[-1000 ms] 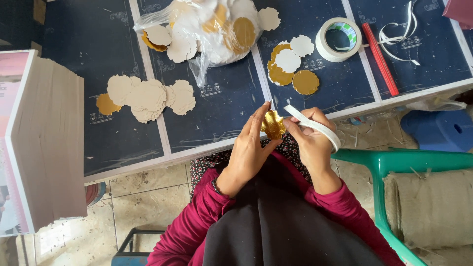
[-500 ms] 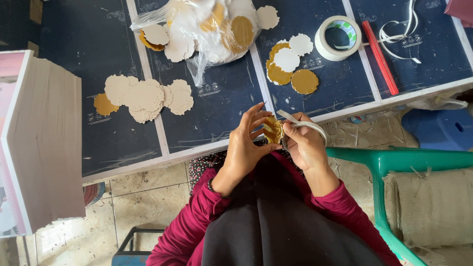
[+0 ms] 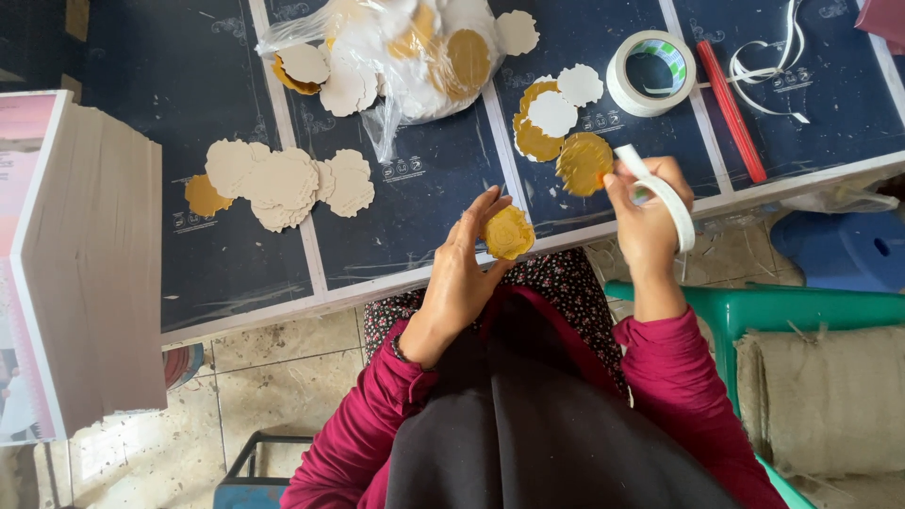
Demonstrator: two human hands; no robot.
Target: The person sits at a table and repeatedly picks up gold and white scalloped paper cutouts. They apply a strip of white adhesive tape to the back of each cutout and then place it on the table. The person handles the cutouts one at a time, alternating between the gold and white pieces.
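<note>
My left hand point(image 3: 464, 269) holds a small gold scalloped paper disc point(image 3: 508, 233) by its edge, just above the near edge of the dark table point(image 3: 424, 207). My right hand point(image 3: 649, 219) is raised to the right of it, pinching a strip of white tape point(image 3: 666, 196) that curls over its fingers. Close to my right fingertips lies another gold disc point(image 3: 584, 162) on the table. Behind it sits a little stack of gold and white discs point(image 3: 547, 118).
A roll of white tape point(image 3: 651, 73) and a red stick point(image 3: 734, 111) lie at the back right. A clear plastic bag of discs point(image 3: 405, 52) sits at the back centre. A pile of cream discs point(image 3: 278, 181) lies left. A tall card stack point(image 3: 90, 254) stands at far left; a green chair point(image 3: 801, 306) is at right.
My hands have moved apart: the right hand went up and to the right with the tape strip, while the left hand keeps the gold disc near the table edge.
</note>
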